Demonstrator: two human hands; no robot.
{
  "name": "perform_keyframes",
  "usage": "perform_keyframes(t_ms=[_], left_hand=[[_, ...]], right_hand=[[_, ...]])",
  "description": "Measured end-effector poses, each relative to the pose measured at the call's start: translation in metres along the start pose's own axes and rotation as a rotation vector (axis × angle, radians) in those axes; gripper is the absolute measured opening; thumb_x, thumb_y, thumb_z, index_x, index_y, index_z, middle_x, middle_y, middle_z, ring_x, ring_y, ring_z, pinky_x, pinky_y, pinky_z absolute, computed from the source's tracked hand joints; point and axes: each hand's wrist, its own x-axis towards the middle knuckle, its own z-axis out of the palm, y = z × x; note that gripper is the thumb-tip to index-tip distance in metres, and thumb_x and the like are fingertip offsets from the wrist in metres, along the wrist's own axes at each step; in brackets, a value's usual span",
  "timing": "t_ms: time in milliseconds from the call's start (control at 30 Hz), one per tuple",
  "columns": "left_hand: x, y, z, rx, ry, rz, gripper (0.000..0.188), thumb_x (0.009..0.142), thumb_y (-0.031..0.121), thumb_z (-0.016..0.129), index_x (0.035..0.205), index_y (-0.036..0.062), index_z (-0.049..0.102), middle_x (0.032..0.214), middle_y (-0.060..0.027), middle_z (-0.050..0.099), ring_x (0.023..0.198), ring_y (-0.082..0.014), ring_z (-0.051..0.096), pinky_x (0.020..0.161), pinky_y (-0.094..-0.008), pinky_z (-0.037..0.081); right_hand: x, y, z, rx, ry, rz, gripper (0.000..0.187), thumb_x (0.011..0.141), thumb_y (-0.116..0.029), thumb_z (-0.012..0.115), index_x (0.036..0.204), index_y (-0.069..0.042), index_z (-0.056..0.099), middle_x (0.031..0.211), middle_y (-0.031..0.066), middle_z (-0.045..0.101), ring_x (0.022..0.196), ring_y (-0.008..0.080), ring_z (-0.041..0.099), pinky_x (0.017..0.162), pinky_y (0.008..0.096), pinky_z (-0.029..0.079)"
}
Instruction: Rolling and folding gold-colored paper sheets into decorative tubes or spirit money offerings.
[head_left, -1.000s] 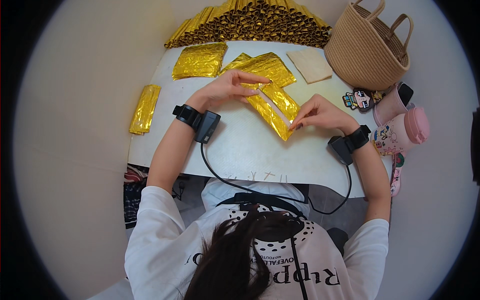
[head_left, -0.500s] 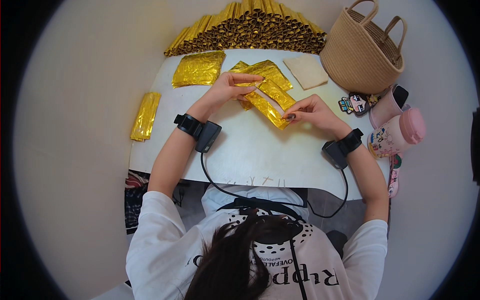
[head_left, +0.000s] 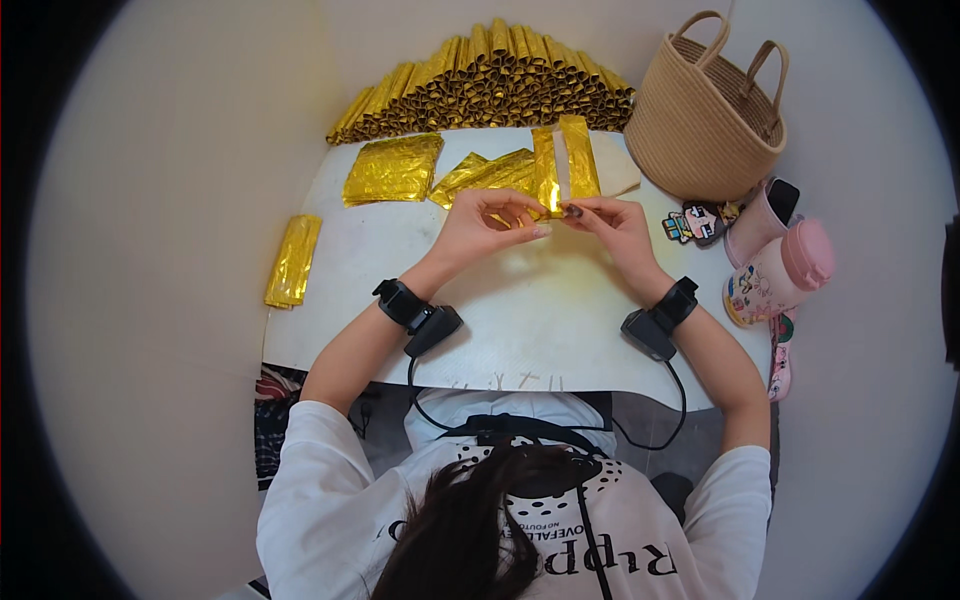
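A gold foil paper sheet (head_left: 548, 172) with a pale strip down its middle stands nearly upright, its long sides folded inward. My right hand (head_left: 618, 225) pinches its lower right corner between thumb and fingers. At the lower left corner is my left hand (head_left: 483, 228), its fingertips touching the edge while the thumb is stretched out below, apart from the fingers. Behind the hands lie loose gold foil sheets (head_left: 480, 172), partly covered by the held one. A neat stack of gold foil sheets (head_left: 393, 168) rests farther left.
Many gold foil rolls (head_left: 490, 85) are piled along the back. A folded gold bundle (head_left: 293, 260) lies at the left edge. On the right stand a woven basket (head_left: 690, 120), a pink cup (head_left: 757, 225) holding a dark object, and a pink-lidded bottle (head_left: 765, 285), beside a cartoon figure (head_left: 695, 223).
The held foil sheet has turned from slanting to nearly upright and moved away from me. My left hand has shifted from its upper end to its lower end, close to my right hand.
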Motion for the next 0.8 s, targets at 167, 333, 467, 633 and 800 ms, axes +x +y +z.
perform_keyframes(t_ms=[167, 333, 467, 633, 800], left_hand=[[0.001, -0.005, 0.006, -0.093, 0.065, -0.082, 0.021, 0.078, 0.008, 0.076, 0.095, -0.0006, 0.067, 0.082, -0.0047, 0.068, 0.071, -0.0079, 0.064, 0.064, -0.0209, 0.052], [-0.001, -0.017, 0.017, -0.269, 0.199, -0.103, 0.018, 0.08, 0.009, 0.074, 0.093, -0.0004, 0.067, 0.085, -0.0067, 0.069, 0.074, -0.0107, 0.066, 0.066, -0.0217, 0.053], [-0.003, -0.019, 0.024, -0.402, 0.26, -0.126, 0.014, 0.08, 0.01, 0.075, 0.086, -0.0005, 0.067, 0.085, -0.0084, 0.069, 0.076, -0.0113, 0.067, 0.069, -0.0211, 0.053], [-0.003, -0.023, 0.028, -0.585, 0.242, -0.229, 0.027, 0.084, 0.005, 0.069, 0.106, 0.0012, 0.054, 0.089, -0.0102, 0.068, 0.084, -0.0147, 0.066, 0.077, -0.025, 0.054], [-0.006, -0.021, 0.026, -0.807, 0.135, -0.337, 0.049, 0.086, 0.001, 0.063, 0.126, 0.0035, 0.034, 0.101, -0.0144, 0.065, 0.091, -0.0203, 0.066, 0.081, -0.0287, 0.056]], right_hand=[[-0.001, 0.009, 0.003, 0.062, -0.05, -0.001, 0.022, 0.091, -0.009, 0.061, 0.109, 0.003, 0.066, 0.099, 0.0084, 0.069, 0.093, 0.0131, 0.065, 0.084, 0.0231, 0.052], [-0.002, 0.007, 0.014, 0.105, -0.058, -0.023, 0.023, 0.092, -0.007, 0.059, 0.112, 0.003, 0.064, 0.097, 0.008, 0.069, 0.092, 0.013, 0.065, 0.084, 0.023, 0.052], [-0.003, 0.009, 0.012, 0.07, 0.092, -0.048, 0.018, 0.091, -0.005, 0.059, 0.106, 0.004, 0.064, 0.096, 0.0078, 0.068, 0.089, 0.0123, 0.065, 0.083, 0.0226, 0.053], [-0.001, 0.014, 0.011, 0.105, 0.211, -0.024, 0.013, 0.09, -0.004, 0.061, 0.099, 0.005, 0.064, 0.094, 0.0078, 0.068, 0.086, 0.0115, 0.065, 0.081, 0.0221, 0.053], [-0.003, 0.009, 0.017, 0.178, 0.269, -0.002, 0.014, 0.09, -0.003, 0.06, 0.103, 0.001, 0.06, 0.089, 0.0086, 0.068, 0.083, 0.0114, 0.066, 0.076, 0.0216, 0.055]])
